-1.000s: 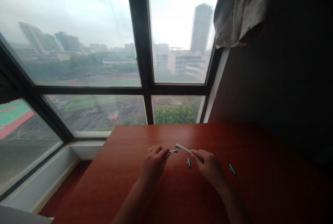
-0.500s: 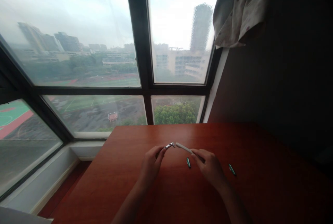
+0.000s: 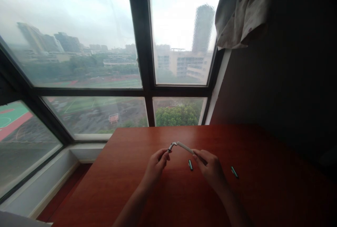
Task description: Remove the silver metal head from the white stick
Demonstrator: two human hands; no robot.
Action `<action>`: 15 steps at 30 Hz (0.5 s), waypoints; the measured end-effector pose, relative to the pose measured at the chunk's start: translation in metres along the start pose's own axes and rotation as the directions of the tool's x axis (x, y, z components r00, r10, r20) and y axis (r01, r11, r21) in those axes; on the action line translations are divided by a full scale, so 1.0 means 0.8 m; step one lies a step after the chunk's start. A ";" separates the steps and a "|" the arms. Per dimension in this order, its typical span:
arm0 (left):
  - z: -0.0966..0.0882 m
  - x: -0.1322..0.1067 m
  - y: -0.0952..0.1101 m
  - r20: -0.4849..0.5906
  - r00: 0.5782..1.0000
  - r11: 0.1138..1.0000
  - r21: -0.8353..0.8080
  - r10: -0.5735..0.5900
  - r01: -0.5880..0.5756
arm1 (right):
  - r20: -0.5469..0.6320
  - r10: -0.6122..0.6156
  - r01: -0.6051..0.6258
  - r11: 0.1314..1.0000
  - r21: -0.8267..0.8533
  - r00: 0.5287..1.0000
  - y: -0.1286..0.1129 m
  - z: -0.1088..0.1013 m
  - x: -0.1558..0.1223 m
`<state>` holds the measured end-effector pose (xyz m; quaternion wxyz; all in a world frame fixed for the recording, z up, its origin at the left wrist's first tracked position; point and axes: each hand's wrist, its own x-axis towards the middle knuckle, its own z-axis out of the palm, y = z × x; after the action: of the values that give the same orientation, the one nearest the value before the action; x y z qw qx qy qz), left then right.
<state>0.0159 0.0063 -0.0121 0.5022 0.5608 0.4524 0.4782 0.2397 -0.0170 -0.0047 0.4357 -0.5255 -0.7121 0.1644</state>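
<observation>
My left hand (image 3: 155, 165) pinches a small metal-tipped piece (image 3: 172, 146) between thumb and fingertips, just above the red-brown table (image 3: 163, 199). My right hand (image 3: 210, 169) is closed on a thin white rod (image 3: 185, 147) that slants up to the left. The rod's far end meets the metal piece between the two hands. Two short green cylinders lie on the table: one (image 3: 190, 164) between the hands, the other (image 3: 234, 172) to the right of my right hand.
The table stands against a large window with a dark frame (image 3: 143, 62) and a white sill (image 3: 86, 149). A pale cloth (image 3: 239, 12) hangs at the upper right against a dark wall (image 3: 289, 79).
The metal piece in my left hand has turned from level to slanting upward and now touches the white rod's tip. Both hands have risen slightly.
</observation>
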 end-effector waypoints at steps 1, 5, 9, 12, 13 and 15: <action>0.001 0.000 0.000 0.003 1.000 1.000 -0.018 -0.009 0.009 | -0.003 -0.009 0.009 1.000 0.017 1.000 -0.002 0.000 0.000; 0.007 -0.002 0.002 0.052 0.995 0.990 -0.108 -0.081 0.086 | -0.015 -0.033 0.034 0.999 0.031 0.999 -0.007 0.003 0.000; 0.015 -0.004 0.003 0.083 0.988 0.972 -0.189 -0.128 0.142 | -0.038 -0.069 0.069 0.998 -0.012 0.997 -0.002 0.008 -0.001; 0.019 -0.006 0.005 0.079 0.987 0.961 -0.226 -0.143 0.157 | -0.054 -0.100 0.099 0.995 -0.035 0.993 0.003 0.010 -0.003; 0.019 -0.006 0.005 0.070 0.986 0.957 -0.242 -0.149 0.162 | -0.062 -0.103 0.100 0.994 -0.045 0.993 0.004 0.011 -0.003; 0.020 -0.007 0.007 0.054 0.985 0.945 -0.280 -0.163 0.172 | -0.083 -0.101 0.095 0.993 -0.067 0.992 0.005 0.012 -0.003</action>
<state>0.0314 -0.0022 -0.0076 0.6228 0.4499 0.4176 0.4852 0.2350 -0.0157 -0.0140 0.4566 -0.5100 -0.7225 0.0976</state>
